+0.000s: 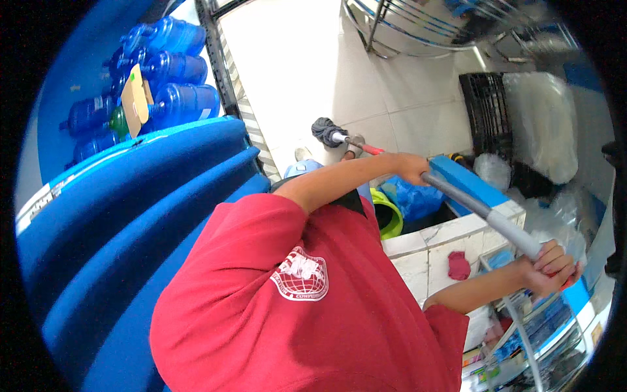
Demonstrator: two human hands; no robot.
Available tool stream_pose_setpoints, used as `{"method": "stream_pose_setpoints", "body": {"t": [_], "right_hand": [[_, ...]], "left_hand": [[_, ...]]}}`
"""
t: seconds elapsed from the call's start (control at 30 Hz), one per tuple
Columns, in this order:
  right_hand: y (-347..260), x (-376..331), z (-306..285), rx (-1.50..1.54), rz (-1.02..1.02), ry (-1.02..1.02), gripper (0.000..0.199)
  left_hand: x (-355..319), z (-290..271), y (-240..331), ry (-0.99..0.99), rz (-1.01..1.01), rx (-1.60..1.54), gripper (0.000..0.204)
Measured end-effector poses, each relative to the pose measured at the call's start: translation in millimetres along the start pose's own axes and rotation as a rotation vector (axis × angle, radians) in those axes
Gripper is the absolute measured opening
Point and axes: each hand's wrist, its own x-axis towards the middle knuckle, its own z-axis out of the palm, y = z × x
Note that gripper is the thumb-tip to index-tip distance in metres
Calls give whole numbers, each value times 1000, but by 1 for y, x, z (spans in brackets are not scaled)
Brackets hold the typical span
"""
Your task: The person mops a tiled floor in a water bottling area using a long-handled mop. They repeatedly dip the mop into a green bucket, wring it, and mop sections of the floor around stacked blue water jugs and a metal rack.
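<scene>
A mop with a grey pole (477,206) slants across the view, from the right side down to its dark grey head (326,132) on the light floor near my feet. My left hand (411,169) is wrapped round the pole at the middle, close to where a red section begins. At the upper end, my right hand (550,267) grips the pole beside its red tip. Both arms reach out to the right of my red shirt.
Several blue water jugs (186,101) and a cardboard piece (135,101) lie left, behind a ridged blue surface (130,215). A lime-green bucket (392,219), blue plastic bag (418,198), tiled ledge (408,247) and red cloth (459,265) are right. Further off stand a black crate (484,108) and metal rack (418,29).
</scene>
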Motion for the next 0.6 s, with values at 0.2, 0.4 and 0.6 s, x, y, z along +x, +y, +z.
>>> {"method": "stream_pose_setpoints", "body": {"t": [0.2,0.4,0.6], "right_hand": [[22,-16,90,404,51,-257,17],[81,-40,127,663,261,-357,10],[129,-74,185,660,624,-688,11]], "left_hand": [[-72,-42,-15,130,-80,197,31],[-137,-70,-52,228,-268,188,28],[-227,-64,-107,745,-545,127,15]]}}
